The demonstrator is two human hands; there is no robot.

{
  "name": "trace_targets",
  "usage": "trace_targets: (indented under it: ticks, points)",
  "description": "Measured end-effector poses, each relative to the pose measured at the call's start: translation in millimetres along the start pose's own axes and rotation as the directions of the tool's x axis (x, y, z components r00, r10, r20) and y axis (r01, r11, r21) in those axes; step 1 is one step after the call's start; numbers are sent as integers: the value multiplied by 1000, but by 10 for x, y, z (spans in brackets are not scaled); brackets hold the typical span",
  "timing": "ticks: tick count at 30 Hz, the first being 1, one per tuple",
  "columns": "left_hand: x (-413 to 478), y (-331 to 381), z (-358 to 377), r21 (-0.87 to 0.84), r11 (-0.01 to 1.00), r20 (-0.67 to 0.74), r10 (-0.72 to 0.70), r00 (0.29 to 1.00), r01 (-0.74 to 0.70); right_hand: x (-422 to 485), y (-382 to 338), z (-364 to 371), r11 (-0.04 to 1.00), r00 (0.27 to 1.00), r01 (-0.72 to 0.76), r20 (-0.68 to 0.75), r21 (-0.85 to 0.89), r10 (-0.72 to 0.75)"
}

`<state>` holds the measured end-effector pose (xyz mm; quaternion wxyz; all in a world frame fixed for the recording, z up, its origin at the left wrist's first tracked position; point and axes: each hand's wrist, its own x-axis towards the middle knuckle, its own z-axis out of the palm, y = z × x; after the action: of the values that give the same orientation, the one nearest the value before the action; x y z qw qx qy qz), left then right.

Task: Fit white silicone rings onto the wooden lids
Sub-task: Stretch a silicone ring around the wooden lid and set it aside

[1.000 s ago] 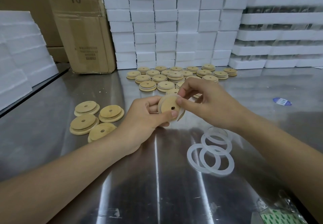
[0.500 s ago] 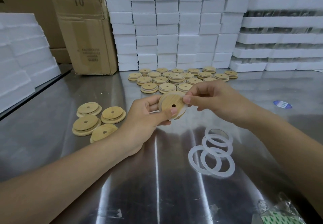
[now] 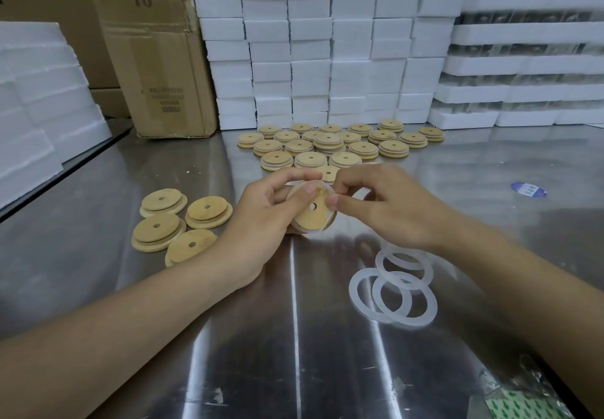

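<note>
Nearest, three loose white translucent silicone rings (image 3: 392, 291) lie overlapping on the brushed-steel table (image 3: 294, 369), right of centre. Because they overlap, two may lift together at the next pick.

Beyond them, above the table, the left hand (image 3: 261, 222) holds a round wooden lid with a centre hole (image 3: 310, 214) tilted on edge. Its grip is closed round the lid, thumb on the face, fingers behind. A white silicone ring (image 3: 313, 231) shows along the lid's lower rim. The right hand (image 3: 389, 204) has thumb and forefinger curled in a pinch at the lid's upper edge, apparently on the ring.

Likely faults:
- Released before the upper arc seats, the stretched ring would probably spring off.
- Uneven pulling could twist the ring or leave it part-seated.
- Pressure from the right hand could lever the lid out of the left grip.

Left of the hands, four bare wooden lids (image 3: 163, 222) lie close together. Farther back, a cluster of ringed lids (image 3: 327, 147) sits before stacked white foam blocks (image 3: 310, 42). A dropped lid could roll into either group and mix fitted with unfitted.
</note>
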<state>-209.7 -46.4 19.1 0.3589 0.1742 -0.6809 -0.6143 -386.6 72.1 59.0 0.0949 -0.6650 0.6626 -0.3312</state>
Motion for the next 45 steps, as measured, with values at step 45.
trace_targets:
  ticks: [45]
  points:
    - [-26,40,26,56,998,112,4,994,-10,33,140,-379,995,991,28,129,91,-40]
